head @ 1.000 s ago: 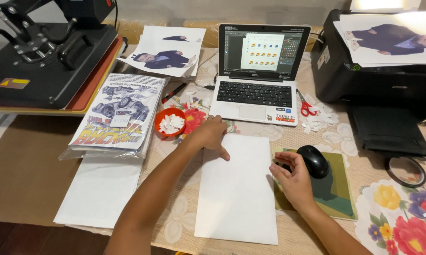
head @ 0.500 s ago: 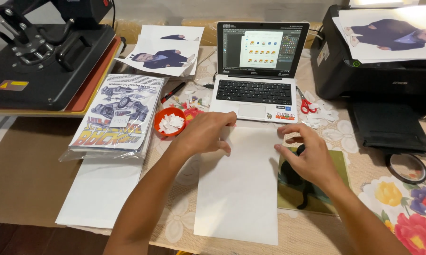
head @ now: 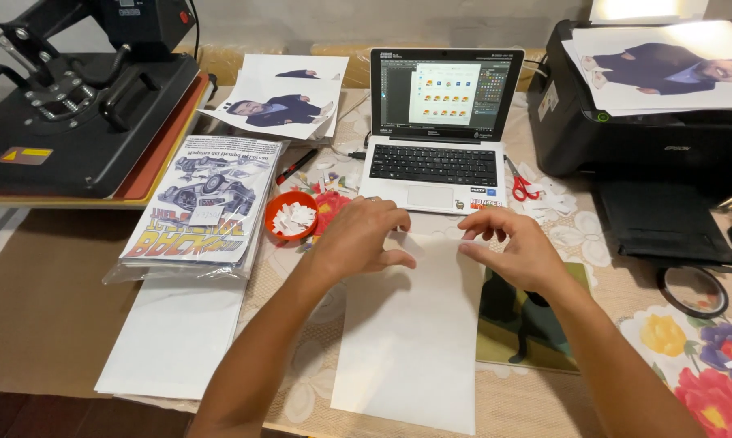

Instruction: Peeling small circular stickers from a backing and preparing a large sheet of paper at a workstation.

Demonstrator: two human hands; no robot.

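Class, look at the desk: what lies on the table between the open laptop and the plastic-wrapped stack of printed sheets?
In the head view, a small orange bowl of white paper scraps sits between the laptop and the wrapped stack, with a red marker just behind it.

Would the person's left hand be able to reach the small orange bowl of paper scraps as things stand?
Probably yes. The left hand rests on the white sheet, and the orange bowl sits just beside it on the tablecloth, with nothing between them.

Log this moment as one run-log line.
left hand: on white sheet | right hand: at sheet's top edge | laptop: open behind
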